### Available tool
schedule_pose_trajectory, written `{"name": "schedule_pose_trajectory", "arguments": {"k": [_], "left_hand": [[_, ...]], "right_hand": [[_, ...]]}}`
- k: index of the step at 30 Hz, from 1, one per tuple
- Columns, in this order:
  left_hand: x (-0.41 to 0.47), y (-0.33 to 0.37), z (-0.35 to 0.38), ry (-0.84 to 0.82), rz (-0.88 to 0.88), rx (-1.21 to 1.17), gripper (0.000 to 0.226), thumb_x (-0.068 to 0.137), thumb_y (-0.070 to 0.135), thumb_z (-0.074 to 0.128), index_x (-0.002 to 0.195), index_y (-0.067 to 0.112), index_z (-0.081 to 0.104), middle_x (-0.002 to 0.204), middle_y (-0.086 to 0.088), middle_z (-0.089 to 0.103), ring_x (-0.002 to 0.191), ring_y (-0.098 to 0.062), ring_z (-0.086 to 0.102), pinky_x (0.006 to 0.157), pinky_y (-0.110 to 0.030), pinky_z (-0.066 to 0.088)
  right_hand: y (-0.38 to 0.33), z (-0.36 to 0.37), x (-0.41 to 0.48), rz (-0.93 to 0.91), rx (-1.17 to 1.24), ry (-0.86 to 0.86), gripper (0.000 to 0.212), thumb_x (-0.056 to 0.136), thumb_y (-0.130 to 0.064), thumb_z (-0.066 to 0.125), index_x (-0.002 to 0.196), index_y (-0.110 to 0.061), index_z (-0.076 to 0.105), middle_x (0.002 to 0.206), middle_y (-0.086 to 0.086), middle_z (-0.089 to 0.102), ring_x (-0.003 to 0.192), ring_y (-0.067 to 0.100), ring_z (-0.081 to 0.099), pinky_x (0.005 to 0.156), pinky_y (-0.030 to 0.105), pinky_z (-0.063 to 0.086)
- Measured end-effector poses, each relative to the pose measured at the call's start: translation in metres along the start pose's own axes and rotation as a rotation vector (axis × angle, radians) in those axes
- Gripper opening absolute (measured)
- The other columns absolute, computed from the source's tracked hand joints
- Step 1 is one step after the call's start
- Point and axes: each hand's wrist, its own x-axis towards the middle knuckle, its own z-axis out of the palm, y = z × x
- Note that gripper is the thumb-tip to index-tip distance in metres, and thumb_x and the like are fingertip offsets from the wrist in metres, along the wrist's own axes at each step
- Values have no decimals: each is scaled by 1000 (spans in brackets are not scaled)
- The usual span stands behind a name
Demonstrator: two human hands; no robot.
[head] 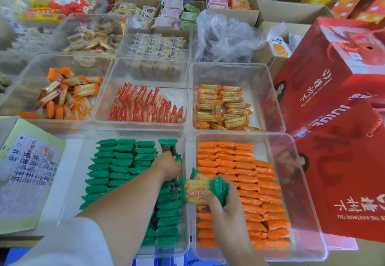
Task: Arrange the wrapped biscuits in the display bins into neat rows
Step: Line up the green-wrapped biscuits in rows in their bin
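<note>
Green-wrapped biscuits (116, 167) lie in neat rows in a clear bin (73, 182) at the near centre. My left hand (167, 164) reaches into that bin's right column and pinches an upright green packet (178, 168). My right hand (221, 203) holds a small stack of green packets (198, 189) above the gap between the two near bins. Beside it, a clear bin (308, 209) holds orange-wrapped biscuits (250, 182) in rows.
Behind stand clear bins of jumbled orange packets (66, 94), upright red packets (145, 105) and yellow-orange packets (223, 107). Red gift boxes (333, 103) crowd the right side. A printed carton flap (27, 172) lies at the left. Cardboard boxes of snacks fill the back.
</note>
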Motion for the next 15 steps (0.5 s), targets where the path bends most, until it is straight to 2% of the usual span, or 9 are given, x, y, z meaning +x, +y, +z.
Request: {"name": "schedule_pose_trajectory", "arguments": {"k": [3, 6, 8, 11, 15], "left_hand": [[3, -2, 3, 11, 7, -12, 44, 85, 30, 69, 123, 12, 59, 125, -11, 64, 113, -30, 60, 99, -40, 49], [1, -3, 7, 39, 13, -97, 48, 84, 27, 71, 129, 17, 58, 125, -8, 64, 111, -29, 60, 96, -37, 50], [-3, -3, 6, 81, 15, -172, 52, 84, 28, 71, 134, 24, 56, 126, -6, 64, 109, -27, 60, 88, -32, 48], [-12, -4, 2, 148, 45, -296, 51, 83, 25, 71, 132, 30, 57, 121, -3, 65, 97, -22, 61, 76, -30, 48], [-34, -9, -10, 220, 78, -513, 52, 86, 15, 66, 136, 25, 55, 108, 0, 67, 82, -17, 65, 60, -27, 47]], "right_hand": [[2, -4, 3, 6, 6, -6, 28, 93, -35, 65, 114, -48, 54, 91, -6, 73, 79, 30, 71, 70, 55, 59], [4, -4, 5, 27, 24, -4, 28, 98, -26, 64, 120, -40, 55, 97, -5, 74, 82, 25, 73, 74, 52, 61], [5, -3, 6, 41, 38, -10, 27, 98, -25, 64, 122, -35, 55, 99, -4, 74, 82, 23, 73, 69, 43, 63], [5, -2, 6, 62, 56, -6, 28, 99, -25, 63, 124, -33, 55, 95, -5, 75, 79, 24, 73, 60, 29, 59], [6, -1, 10, 69, 59, 29, 24, 99, -24, 62, 121, -34, 57, 95, 0, 75, 79, 24, 73, 62, 37, 62]]}}
